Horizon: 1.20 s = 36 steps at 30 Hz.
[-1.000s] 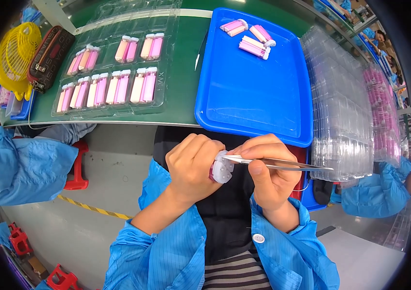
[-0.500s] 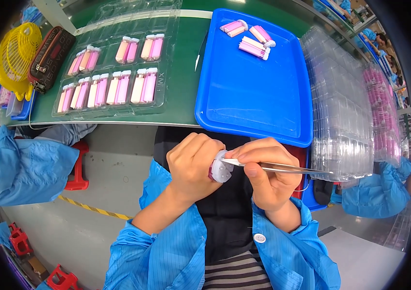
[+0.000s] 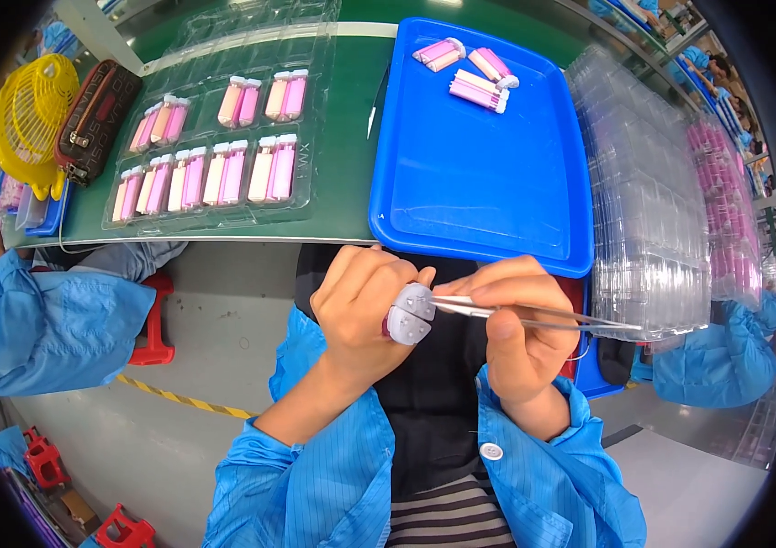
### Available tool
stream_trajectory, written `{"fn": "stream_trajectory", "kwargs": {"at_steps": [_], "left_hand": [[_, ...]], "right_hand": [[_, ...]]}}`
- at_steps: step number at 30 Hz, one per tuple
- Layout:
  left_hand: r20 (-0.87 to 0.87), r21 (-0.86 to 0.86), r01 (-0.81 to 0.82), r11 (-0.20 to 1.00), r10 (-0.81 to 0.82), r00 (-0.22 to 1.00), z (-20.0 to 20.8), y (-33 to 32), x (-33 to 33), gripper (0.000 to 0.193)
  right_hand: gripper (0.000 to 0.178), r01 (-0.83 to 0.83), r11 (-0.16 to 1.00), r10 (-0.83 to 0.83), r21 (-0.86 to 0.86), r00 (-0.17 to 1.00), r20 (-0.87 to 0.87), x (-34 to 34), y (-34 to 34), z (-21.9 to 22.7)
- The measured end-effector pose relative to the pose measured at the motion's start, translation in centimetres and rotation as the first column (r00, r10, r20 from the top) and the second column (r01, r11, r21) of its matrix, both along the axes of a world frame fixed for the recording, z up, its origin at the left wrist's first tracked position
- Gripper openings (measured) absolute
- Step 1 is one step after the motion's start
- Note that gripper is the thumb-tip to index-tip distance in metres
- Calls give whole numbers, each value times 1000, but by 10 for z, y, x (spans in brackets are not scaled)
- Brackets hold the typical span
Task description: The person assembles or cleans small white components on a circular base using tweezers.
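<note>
My left hand (image 3: 362, 306) is wrapped round a small pink plastic piece with a greyish-white end cap (image 3: 406, 327). The cap faces up, split by a dark seam into two halves with small bumps; the fist hides most of the body. My right hand (image 3: 530, 320) pinches silver tweezers (image 3: 602, 323) with pale tips between thumb and fingers. Their tips are spread a little and lie at the cap's right edge; whether they touch it I cannot tell. Both hands are over my lap, in front of the table edge.
A blue tray (image 3: 479, 183) holds several pink-and-cream pieces (image 3: 479, 91) at its far end. To its left, a clear blister tray (image 3: 301, 196) carries rows of similar pieces. Stacked clear trays (image 3: 648, 228) stand right. A yellow fan (image 3: 36, 114) and dark pouch (image 3: 100, 114) sit far left.
The capped piece has turned in my left hand, so its cap now shows as two halves. The tweezers' tips have pulled slightly right off the cap's face and spread apart.
</note>
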<state>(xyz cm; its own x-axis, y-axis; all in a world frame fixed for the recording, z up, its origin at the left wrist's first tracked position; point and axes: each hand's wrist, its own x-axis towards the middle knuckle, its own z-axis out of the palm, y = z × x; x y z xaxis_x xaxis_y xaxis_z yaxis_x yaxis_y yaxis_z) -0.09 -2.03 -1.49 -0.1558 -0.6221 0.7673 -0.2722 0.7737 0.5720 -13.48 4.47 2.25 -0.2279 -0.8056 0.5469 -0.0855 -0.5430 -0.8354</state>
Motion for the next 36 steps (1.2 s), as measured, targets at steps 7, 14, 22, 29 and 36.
{"fn": "stream_trajectory", "kwargs": {"at_steps": [7, 14, 22, 29, 36], "left_hand": [[-25, 29, -13, 1000, 14, 1000, -1, 5, 1, 21], [-41, 117, 133, 984, -129, 991, 7, 7, 6, 23], [-33, 190, 199, 962, -196, 980, 11, 9, 8, 23], [-8, 234, 201, 951, -205, 979, 9, 9, 10, 22], [15, 226, 176, 958, -184, 983, 9, 9, 10, 21]], "right_hand": [[16, 20, 999, -23, -27, 991, -128, 4, 4, -4], [18, -1, 997, -17, -76, 974, -225, -2, 1, 2], [18, -12, 999, -1, -49, 965, -261, -5, 0, 9], [14, -17, 999, 1, -41, 936, -351, -10, -3, 11], [11, -6, 1000, 5, -1, 980, -200, -6, -3, 3]]}}
